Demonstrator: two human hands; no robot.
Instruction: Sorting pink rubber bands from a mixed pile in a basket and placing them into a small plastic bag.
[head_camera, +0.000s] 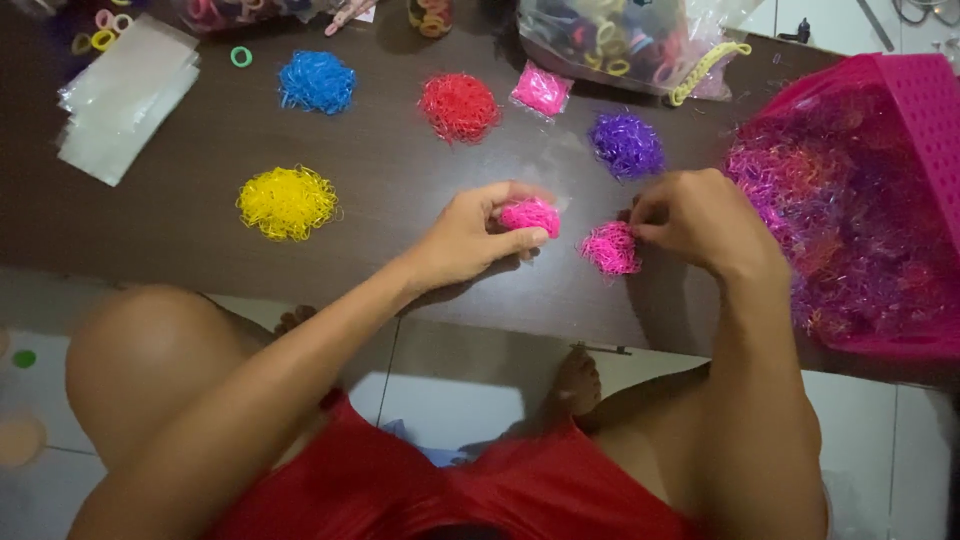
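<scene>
While both hands work over the dark desk, the scene reads as follows
left hand: the left hand has its fingers closed round a small pink clump of thin elastic bands, which looks partly wrapped in a clear little bag
right hand: the right hand has its fingertips pinched together at the top edge of a loose pink heap lying on the desk; how many bands it grips, I cannot tell
between the fingers: the clump and the heap lie near each other, not touching
beyond the fingers: a purple pile, a red pile, a blue pile and a filled pink packet
left of the left fingers: a yellow pile, and further off a stack of clear empty bags
right of the right fingers: a pink basket full of mixed bands
handling: the bands seem very light, soft and springy, apt to tangle and scatter; I judge a gentle pinch from above, gathering the heap at its edges, suits them best
</scene>
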